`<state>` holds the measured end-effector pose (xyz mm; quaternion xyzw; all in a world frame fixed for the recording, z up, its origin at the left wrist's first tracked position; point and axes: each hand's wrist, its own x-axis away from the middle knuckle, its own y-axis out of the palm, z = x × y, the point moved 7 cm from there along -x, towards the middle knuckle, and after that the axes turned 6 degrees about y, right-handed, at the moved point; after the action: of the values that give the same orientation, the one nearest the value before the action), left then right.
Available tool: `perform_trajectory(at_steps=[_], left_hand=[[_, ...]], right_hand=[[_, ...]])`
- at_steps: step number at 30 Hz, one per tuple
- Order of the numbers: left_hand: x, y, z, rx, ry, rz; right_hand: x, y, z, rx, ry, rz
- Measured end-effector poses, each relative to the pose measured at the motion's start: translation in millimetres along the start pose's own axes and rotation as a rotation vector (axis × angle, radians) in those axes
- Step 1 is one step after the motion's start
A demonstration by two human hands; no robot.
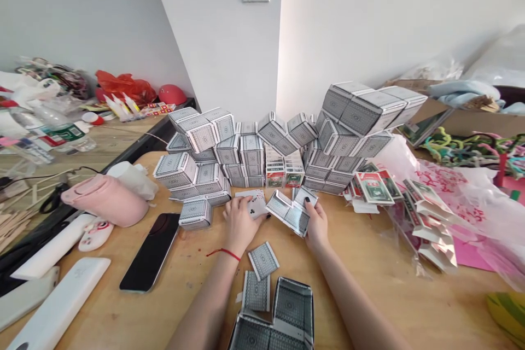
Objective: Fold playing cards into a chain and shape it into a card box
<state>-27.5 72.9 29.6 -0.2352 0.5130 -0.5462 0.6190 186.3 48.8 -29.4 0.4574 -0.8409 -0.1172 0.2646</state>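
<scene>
My left hand [239,223], with a red string at the wrist, has its fingers closed on face-up playing cards [256,205] low over the table. In my right hand [317,223] is a folded playing-card piece [290,215], pinched at its right side with the thumb on top. Its patterned backs face up. Below my hands lie a loose playing card [263,260] and a folded one [256,291], patterned side up. A box-like block of cards [293,306] stands at the bottom edge between my forearms.
Stacked card blocks stand at the back, left [197,175] and right [348,142]. Red-and-green card packs [283,175] stand between them. Opened card boxes [430,224] lie at the right. A black phone [151,251], a pink pouch [106,199] and a white bar [61,303] lie left.
</scene>
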Motion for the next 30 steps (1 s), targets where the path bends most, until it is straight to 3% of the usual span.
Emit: perform_trajectory(at_steps=[6, 14, 18, 22, 30], left_hand=[[1, -1.8, 3, 0.100, 0.078, 0.100], [0, -20.5, 13, 0.189, 0.151, 0.185], [3, -23.8, 28, 0.299, 0.293, 0.172], [8, -19.1, 37, 0.318, 0.400, 0.128], [10, -17.6, 39, 0.369, 0.384, 0.078]], right_hand=[[-3, -9, -2, -0.022, -0.049, 0.070], [-2, -13, -6, 0.004, -0.116, 0.108], [-4, -20, -7, 0.076, -0.162, 0.213], [-7, -22, -5, 0.077, -0.165, 0.219], [-8, -21, -5, 0.025, -0.150, 0.191]])
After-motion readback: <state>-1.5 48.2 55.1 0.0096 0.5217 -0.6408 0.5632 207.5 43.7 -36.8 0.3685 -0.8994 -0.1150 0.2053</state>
